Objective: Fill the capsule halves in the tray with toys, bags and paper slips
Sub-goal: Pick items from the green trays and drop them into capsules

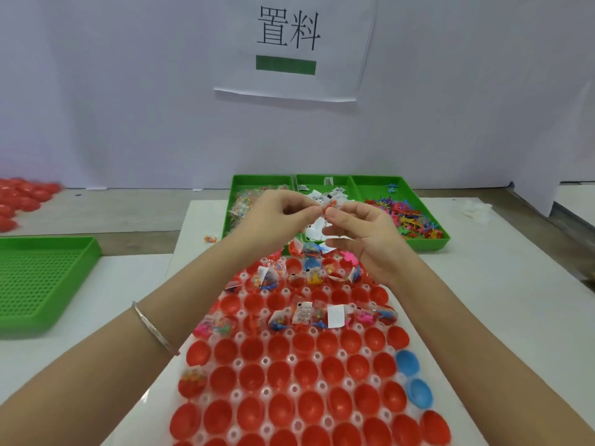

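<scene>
A small red-and-white piece (pixel 329 208) is pinched at the fingertips of both the left hand (pixel 277 217) and the right hand (pixel 363 233), above the tray's (pixel 266 361) far, filled rows. Empty halves (pixel 277 349) lie below and nearer, about equally close to either hand.

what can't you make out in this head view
All in the head view.
Small red piece pinched between left hand and right hand: too small, fingers cover most of it.
Middle green bin: the hands hide much of its contents.
Tray: nearest rows cut off by the bottom edge.
Print on the paper slips: too small to read.
Red pile, far left: cut by the left edge.
</scene>
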